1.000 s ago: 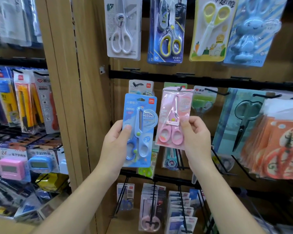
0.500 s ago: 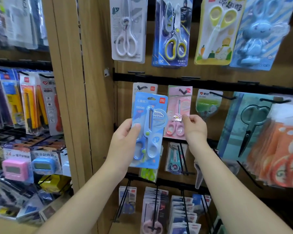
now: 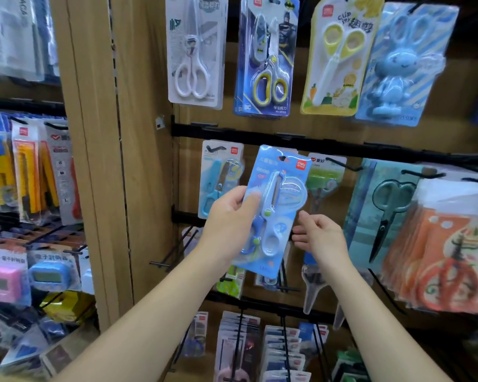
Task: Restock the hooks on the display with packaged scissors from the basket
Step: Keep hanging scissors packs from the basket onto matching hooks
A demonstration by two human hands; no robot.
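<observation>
Before hooked shelving [image 3: 329, 146], left hand [image 3: 229, 216] grips blue scissors pack [image 3: 280, 188] (tilted); right hand [image 3: 322, 235] nearby relaxed, seemingly empty

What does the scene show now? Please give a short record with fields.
left hand: grips the blue pack at its left edge
blue pack: tilted, held in front of the display
right hand: open, holds nothing, near the pack's lower right
white pack: hangs at the display's top left
blue pack on a hook: cannot tell
</observation>
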